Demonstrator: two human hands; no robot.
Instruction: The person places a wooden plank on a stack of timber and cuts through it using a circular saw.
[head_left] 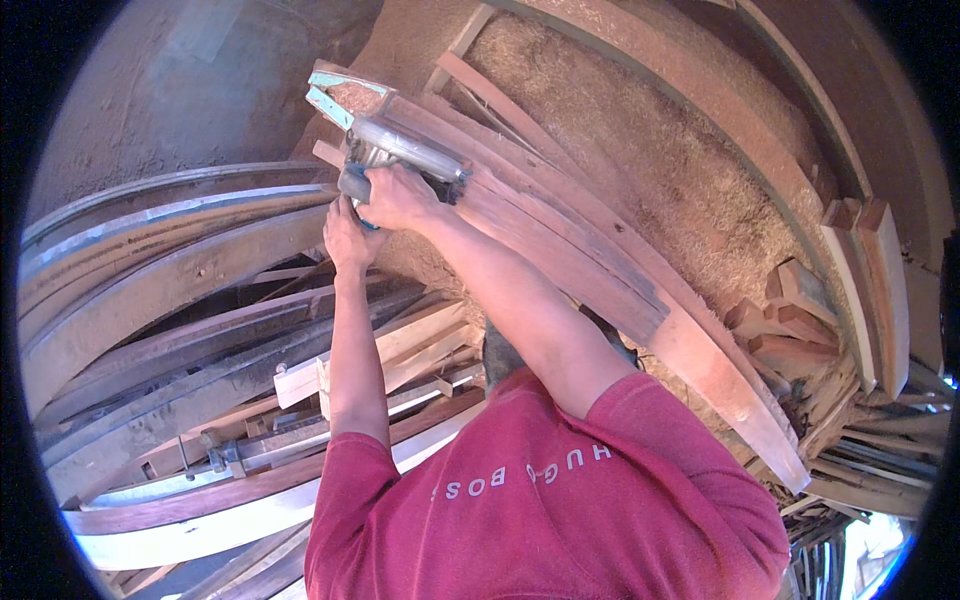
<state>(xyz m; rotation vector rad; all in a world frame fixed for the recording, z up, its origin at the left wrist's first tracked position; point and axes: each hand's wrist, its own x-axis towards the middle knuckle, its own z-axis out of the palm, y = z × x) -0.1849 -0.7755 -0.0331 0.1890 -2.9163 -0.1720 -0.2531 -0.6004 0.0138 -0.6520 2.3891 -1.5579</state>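
At the upper left of the head view, a handheld power tool [415, 150] with a long silver housing and a grey end rests along a stack of long reddish boards [560, 235]. My right hand [400, 197] is closed round its grip. Just to the left and nearer me, my left hand [348, 238] holds the grey and blue side of the same tool, fingers partly hidden behind it. The tool's underside, against the wood, cannot be seen. Beyond the tool, the boards end in pieces with pale turquoise edges [330, 103].
Curved and straight timbers [180, 245] are piled on the left. A clamp [225, 455] sits among them. Sawdust and shavings [640, 150] cover the ground beyond the boards. Wood offcuts [795, 320] lie at the right, beside upright curved pieces [880, 290]. A large curved beam [700, 95] arches behind.
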